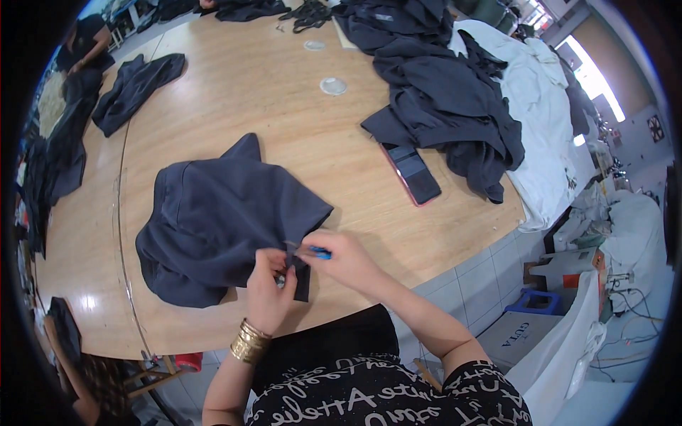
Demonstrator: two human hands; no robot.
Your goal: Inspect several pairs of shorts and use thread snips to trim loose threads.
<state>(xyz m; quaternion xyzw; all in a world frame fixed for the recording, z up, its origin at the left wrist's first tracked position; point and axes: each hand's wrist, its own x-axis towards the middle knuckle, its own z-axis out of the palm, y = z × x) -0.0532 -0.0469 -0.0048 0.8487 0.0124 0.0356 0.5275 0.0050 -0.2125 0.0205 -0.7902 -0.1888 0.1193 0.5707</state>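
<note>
Dark navy shorts (220, 206) lie bunched on the table before me, waistband toward the left. My left hand (270, 287), with gold bangles on its wrist, pinches the shorts' near edge at the leg opening. In my right hand (337, 259) is a pair of blue-handled thread snips (321, 253). Its metal tip points left, at the fabric beside my left fingers. The fingers partly cover the snips and the pinched edge, so whether the blades touch the cloth cannot be made out.
A phone (412, 174) lies right of the shorts, partly under a pile of dark garments (447, 106). White cloth (540, 121) drapes over the right side. More dark garments (138, 89) lie at far left, near other people. The wooden table (284, 106) has a seam on the left.
</note>
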